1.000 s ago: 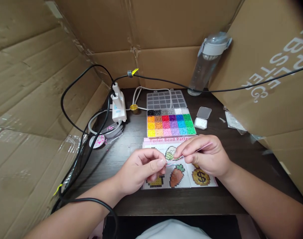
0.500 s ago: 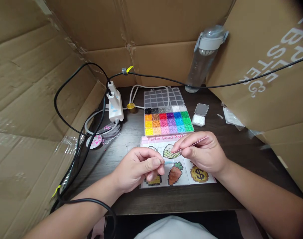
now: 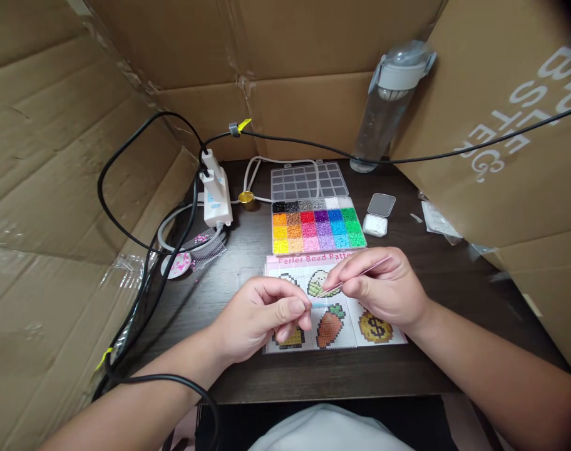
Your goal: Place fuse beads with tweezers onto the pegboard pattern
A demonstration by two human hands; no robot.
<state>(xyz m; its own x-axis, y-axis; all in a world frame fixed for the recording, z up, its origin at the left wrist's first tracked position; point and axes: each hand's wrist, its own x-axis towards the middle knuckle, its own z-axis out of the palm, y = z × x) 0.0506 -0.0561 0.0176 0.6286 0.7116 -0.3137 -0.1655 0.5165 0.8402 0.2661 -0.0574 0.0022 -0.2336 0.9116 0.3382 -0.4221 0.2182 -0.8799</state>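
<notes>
Over the bead pattern sheet (image 3: 310, 341) my left hand (image 3: 269, 316) is closed, thumb and forefinger pinched on something too small to make out. A faint light-blue streak (image 3: 320, 305) shows just right of those fingertips; whether it belongs to the held thing I cannot tell. My right hand (image 3: 384, 285) grips thin pinkish tweezers (image 3: 367, 268), their tips pointing down-left, close to the left fingertips. Printed pictures on the sheet include a carrot and a dollar coin; the hands cover some others. Just behind it lies the open bead box (image 3: 272, 238), with compartments sorted by colour.
A small open case of white pieces (image 3: 375, 225) sits right of the box. Farther back stands a water bottle (image 3: 384, 109). To the left are a power strip (image 3: 216, 200), black cables (image 3: 149, 300), a gold-coloured cup (image 3: 246, 200) and a pink-speckled disc (image 3: 176, 265). Cardboard walls surround the table.
The tweezer tips and left fingertips have shifted only very slightly. Both hands keep the same grip, and the view has tilted a little.
</notes>
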